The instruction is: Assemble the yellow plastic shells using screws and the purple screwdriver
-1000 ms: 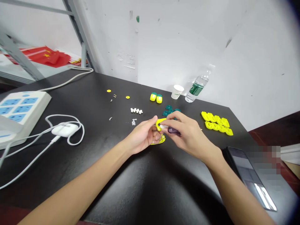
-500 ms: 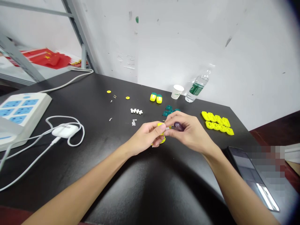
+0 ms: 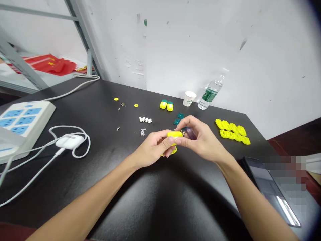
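My left hand [image 3: 152, 149] is shut on a bright yellow plastic part [image 3: 174, 134], and a second yellow piece [image 3: 172, 151] shows below the fingers. My right hand [image 3: 202, 137] is at the same part, its fingertips touching it. A translucent purple-handled tool [image 3: 190, 134] sits in that hand, partly hidden by the fingers, and its tip is hidden. Teal plastic pieces [image 3: 178, 118] lie just beyond my right fingers.
Beyond my hands lie yellow-and-teal capsules [image 3: 167, 105], white connectors [image 3: 145, 119], and small yellow discs [image 3: 136, 105]. Yellow moulded parts [image 3: 232, 132] lie right. A power strip [image 3: 25, 124], white charger [image 3: 69, 141], paper cup [image 3: 189, 98], water bottle [image 3: 210, 94], and phone [image 3: 271, 190] share the black table [image 3: 150, 201].
My hands have drawn closer around the yellow part. The purple handle has turned upward and moved farther into my right hand, and the view has shifted slightly.
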A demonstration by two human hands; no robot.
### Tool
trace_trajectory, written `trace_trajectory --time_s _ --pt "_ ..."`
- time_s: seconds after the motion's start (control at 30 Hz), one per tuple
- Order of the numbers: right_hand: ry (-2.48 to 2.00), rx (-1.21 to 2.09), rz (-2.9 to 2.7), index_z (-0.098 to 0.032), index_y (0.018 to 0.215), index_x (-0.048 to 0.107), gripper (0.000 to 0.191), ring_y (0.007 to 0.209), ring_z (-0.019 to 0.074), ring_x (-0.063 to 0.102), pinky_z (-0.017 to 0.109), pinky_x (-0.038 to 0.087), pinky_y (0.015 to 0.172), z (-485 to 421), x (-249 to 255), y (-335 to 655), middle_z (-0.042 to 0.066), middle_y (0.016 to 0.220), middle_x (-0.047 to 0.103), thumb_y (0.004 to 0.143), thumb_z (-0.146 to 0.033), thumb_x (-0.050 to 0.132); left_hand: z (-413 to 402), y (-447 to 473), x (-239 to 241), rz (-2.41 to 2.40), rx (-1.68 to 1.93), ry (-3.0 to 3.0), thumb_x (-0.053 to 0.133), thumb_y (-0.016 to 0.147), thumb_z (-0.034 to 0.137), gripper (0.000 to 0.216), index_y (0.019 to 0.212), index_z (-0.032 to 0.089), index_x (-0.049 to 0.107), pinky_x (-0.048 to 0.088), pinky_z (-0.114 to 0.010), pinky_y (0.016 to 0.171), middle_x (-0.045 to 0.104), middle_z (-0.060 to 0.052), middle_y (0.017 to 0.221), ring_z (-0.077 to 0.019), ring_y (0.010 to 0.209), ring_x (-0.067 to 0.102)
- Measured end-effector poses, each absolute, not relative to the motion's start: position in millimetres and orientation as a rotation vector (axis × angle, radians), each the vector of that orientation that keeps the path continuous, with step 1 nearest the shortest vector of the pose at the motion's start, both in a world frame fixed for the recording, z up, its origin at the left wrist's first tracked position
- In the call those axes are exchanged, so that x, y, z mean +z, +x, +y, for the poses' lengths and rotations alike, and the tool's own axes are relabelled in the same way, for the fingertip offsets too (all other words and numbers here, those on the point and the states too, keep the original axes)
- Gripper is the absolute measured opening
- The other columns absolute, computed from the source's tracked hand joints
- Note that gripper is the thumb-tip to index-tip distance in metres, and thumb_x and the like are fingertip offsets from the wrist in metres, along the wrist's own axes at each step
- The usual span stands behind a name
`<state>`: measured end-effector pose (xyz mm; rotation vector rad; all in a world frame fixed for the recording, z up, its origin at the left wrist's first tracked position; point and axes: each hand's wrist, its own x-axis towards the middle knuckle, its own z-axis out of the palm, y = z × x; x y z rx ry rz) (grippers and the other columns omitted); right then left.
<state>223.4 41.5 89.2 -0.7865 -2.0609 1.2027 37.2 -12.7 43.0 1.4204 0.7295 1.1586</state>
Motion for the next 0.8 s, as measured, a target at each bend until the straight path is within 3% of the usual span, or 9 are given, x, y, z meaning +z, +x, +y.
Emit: trace_trajectory --time_s 0.17,0.4,0.63,0.8 --pt "-0.891 1.335 -2.161 -0.019 0.095 0.067 0.025 0.065 0.0107 0.046 0.026 0.038 0.059 46.3 87.9 228.4 -0.001 0.078 0.061 0.081 -0.037 0.075 -14.9 33.3 43.0 0.836 1.067 1.630 0.053 0.098 0.039 0.028 0.089 0.014 0.061 0.046 -0.024 0.057 0.064 -0.002 0.075 -0.0113 0.063 0.062" --pt "-0.879 1.096 -2.248 -0.020 0.102 0.072 0.020 0.060 0.0098 0.051 0.023 0.039 0.054 39.1 92.7 224.8 -0.004 0.068 0.063 0.085 -0.029 0.071 -15.7 29.4 42.8 0.954 1.029 1.781 0.046 0.102 0.037 0.026 0.111 0.016 0.060 0.054 -0.026 0.067 0.071 -0.005 0.086 -0.0148 0.076 0.070" --pt "-0.819 1.030 -2.275 -0.023 0.108 0.074 0.023 0.079 0.0150 0.066 0.026 0.050 0.072 41.8 89.2 226.7 0.001 0.094 0.075 0.087 -0.030 0.068 -17.8 33.4 39.2 0.974 1.087 1.826 0.045 0.102 0.034 0.024 0.107 0.015 0.058 0.052 -0.025 0.061 0.070 -0.004 0.082 -0.0127 0.064 0.068" --pt "-0.815 0.964 -2.294 -0.022 0.109 0.074 0.023 0.079 0.0159 0.066 0.027 0.050 0.072 39.2 88.2 225.8 0.001 0.093 0.075 0.088 -0.023 0.065 -19.5 38.9 39.7 1.015 1.167 1.859 0.044 0.102 0.031 0.022 0.104 0.015 0.058 0.050 -0.023 0.058 0.064 0.001 0.072 -0.0101 0.056 0.064"
